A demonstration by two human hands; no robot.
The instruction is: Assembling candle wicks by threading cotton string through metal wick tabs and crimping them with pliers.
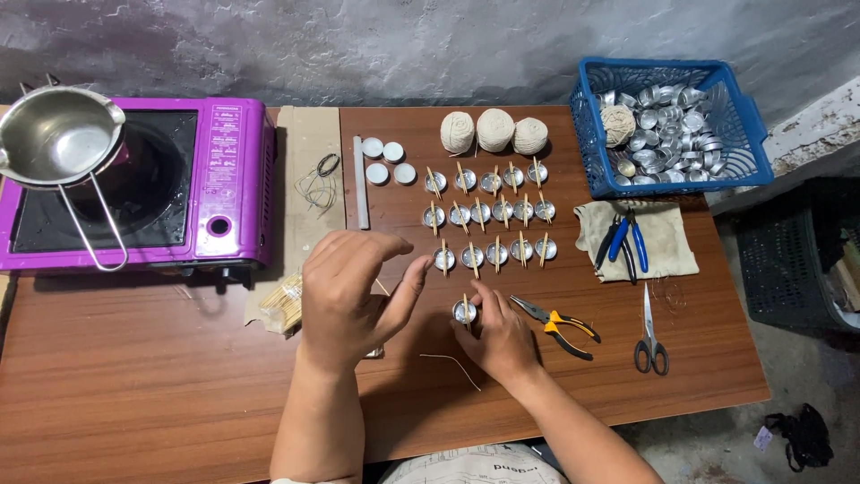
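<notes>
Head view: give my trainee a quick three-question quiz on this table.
1. True or false: the right hand touches a small metal cup with a stick across it.
2. How many balls of string lie on the table, outside the blue basket?
3. What lies nearest the right hand: A scissors, B pliers, C stove?

Key: 1 true; 2 three; 3 B.

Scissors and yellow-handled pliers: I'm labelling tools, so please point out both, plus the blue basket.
scissors (649, 330), head view, on the pivot below the blades.
yellow-handled pliers (557, 324), head view, on the handles.
blue basket (598, 170), head view, on its left wall.
</notes>
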